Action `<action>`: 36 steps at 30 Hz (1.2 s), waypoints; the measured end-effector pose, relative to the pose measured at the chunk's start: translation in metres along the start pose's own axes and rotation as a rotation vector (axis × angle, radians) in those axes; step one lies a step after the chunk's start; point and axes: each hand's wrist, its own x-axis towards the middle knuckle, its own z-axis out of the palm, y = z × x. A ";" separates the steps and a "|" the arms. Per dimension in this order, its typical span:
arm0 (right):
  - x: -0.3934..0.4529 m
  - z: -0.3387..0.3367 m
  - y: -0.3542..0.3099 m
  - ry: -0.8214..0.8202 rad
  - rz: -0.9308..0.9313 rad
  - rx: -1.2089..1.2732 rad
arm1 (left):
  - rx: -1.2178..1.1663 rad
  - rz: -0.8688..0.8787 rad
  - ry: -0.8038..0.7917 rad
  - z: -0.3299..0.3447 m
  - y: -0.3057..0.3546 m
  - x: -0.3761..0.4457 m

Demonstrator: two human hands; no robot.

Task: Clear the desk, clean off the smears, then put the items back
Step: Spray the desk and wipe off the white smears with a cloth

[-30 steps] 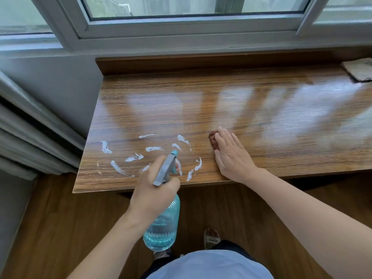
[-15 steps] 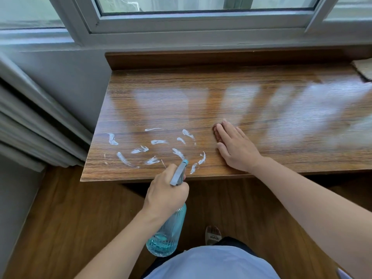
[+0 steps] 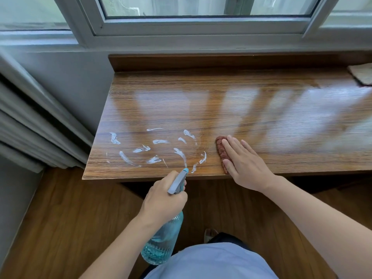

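Left hand (image 3: 163, 200) grips a spray bottle (image 3: 161, 244) aimed at white smears (image 3: 155, 150); right hand (image 3: 244, 162) presses flat on a cloth (image 3: 221, 150). Spraying from the desk's (image 3: 201, 101) near edge risks wetting the floor.

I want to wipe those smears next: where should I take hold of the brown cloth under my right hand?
Pinch the brown cloth along its exposed left edge, coming from above. It lies flat on the desk under the right hand's straight fingers, so only that strip shows.
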 end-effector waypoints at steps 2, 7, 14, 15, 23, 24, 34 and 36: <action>0.013 0.001 -0.007 -0.011 0.029 0.014 | -0.034 0.002 0.041 -0.008 0.000 0.000; 0.072 0.000 -0.020 -0.061 0.093 0.137 | -0.060 0.051 0.111 -0.032 0.008 0.005; 0.048 -0.002 -0.039 -0.034 -0.055 0.110 | -0.109 0.075 0.142 -0.053 0.019 0.010; 0.035 -0.001 -0.045 -0.048 -0.108 0.104 | -0.119 0.078 0.139 -0.055 0.021 0.011; 0.081 -0.006 -0.022 -0.020 -0.014 0.028 | -0.119 0.081 0.137 -0.065 0.028 0.024; 0.095 -0.009 -0.021 -0.013 0.039 0.045 | -0.110 0.081 0.141 -0.067 0.028 0.026; 0.075 -0.016 -0.036 -0.025 -0.127 0.325 | -0.110 0.078 0.174 -0.076 0.020 0.033; 0.063 -0.016 -0.034 -0.112 -0.251 0.246 | -0.122 0.082 0.178 -0.076 0.018 0.032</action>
